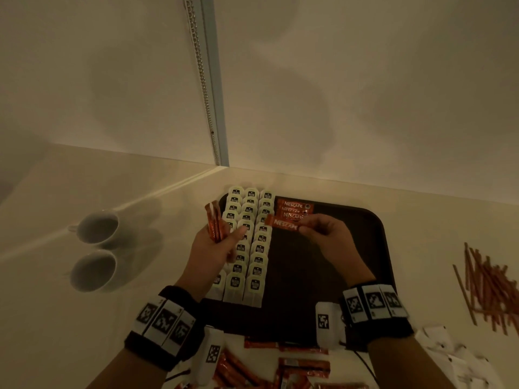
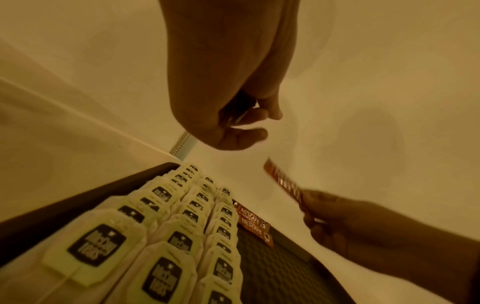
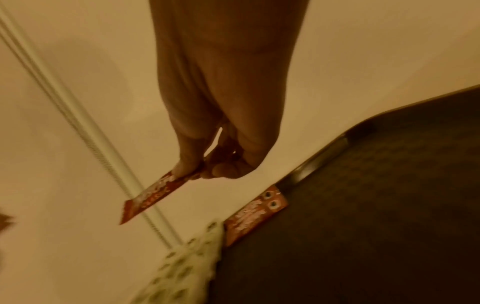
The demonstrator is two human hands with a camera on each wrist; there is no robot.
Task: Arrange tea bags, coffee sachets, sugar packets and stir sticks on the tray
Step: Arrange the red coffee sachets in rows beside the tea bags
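Out beyond the left hand's (image 1: 209, 249) little-finger side, two white ceramic cups (image 1: 95, 248) stood on the pale glossy counter (image 1: 50, 318), one behind the other. That hand held a small bunch of slim orange-red coffee sachets (image 1: 214, 223) upright in its curled fingers, at least two, the exact count unclear. Only the head view showed this bunch; in the left wrist view the closed fingers hid it almost wholly.

Under and just right of that hand, white paper tea bags (image 1: 247, 248) with black square labels lay overlapped in three rows on the dark brown, rounded-corner plastic tray (image 1: 376, 248). The left wrist view alone showed the tray's fine ribbed floor and the label lettering.

Beyond the fingertips of the right hand (image 1: 328, 237), three orange-red foil sachets (image 1: 293, 209) lay stacked flat at the tray's far edge, touching the third tea-bag row. The right hand pinched a single orange-red sachet (image 1: 282, 223) by one end between thumb and fingers, held just above that stack.

Off the right hand's outer side lay a loose heap of thin reddish-brown stir sticks (image 1: 488, 287) on the counter. Near both wrists, more orange-red sachets (image 1: 303, 363) were scattered, with crumpled white packets (image 1: 449, 352) beside the right wrist.
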